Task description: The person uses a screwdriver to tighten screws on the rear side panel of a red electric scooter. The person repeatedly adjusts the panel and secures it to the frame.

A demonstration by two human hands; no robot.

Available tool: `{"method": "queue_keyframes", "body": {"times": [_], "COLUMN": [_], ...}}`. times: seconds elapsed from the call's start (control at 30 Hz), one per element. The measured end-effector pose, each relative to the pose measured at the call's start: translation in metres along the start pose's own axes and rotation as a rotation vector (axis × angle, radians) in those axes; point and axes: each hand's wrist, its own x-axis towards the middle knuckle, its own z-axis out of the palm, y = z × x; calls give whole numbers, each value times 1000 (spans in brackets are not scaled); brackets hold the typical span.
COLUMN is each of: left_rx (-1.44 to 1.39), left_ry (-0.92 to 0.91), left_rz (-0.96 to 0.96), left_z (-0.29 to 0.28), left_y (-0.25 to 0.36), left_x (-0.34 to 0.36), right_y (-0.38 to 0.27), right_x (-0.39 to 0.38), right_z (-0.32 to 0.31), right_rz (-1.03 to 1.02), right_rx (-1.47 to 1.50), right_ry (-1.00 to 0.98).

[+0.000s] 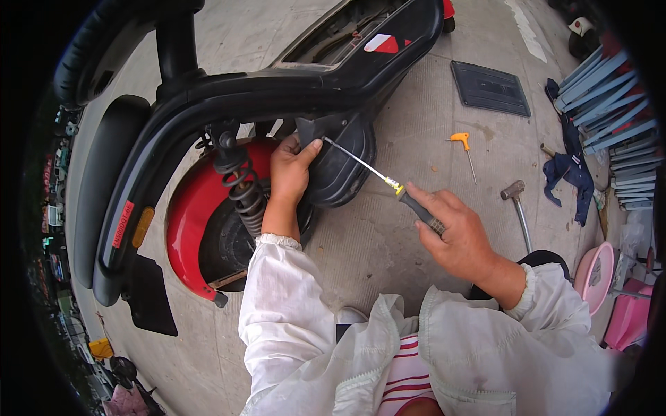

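A long screwdriver (393, 184) with a dark handle and a yellow band is held in my right hand (458, 232), its fingers closed round the handle. Its tip meets a black plastic cover (343, 163) on the underside of a scooter (277, 93). Close beside that tip, my left hand (290, 172) grips the edge of the cover, thumb in front and the other fingers mostly hidden behind. Any screw under the tip is too small to make out. Left of my hand are a coil-spring shock absorber (243, 187) and a red fender (191, 215) round the wheel.
An orange-handled tool (461, 142) lies on the concrete, with a flat black panel (491, 88) beyond it. Nearer me, to the right, rests a hammer (517, 208). Dark blue cloth (572, 170), stacked blue-grey slats (610, 97) and a pink basin (595, 277) line the right side.
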Motion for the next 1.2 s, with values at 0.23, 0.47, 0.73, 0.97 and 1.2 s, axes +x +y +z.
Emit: {"method": "queue_keyframes", "body": {"times": [0.23,0.47,0.73,0.97,1.2], "left_rx": [-13,-3,-13,3,-22], "left_ry": [-2,-6,9,45,38], "left_rz": [1,14,26,-16,10], "left_z": [2,-2,5,6,3], "left_y": [2,-1,1,3,-3], "left_x": [-1,1,-2,-4,0], "right_y": [2,2,22,16,20], "right_x": [-2,0,5,40,31], "right_z": [4,4,21,-33,-32], "right_rz": [-26,-51,-168,966,684], "right_rx": [-17,-73,-152,1331,1038], "right_ry": [13,20,187,-266,-225]}}
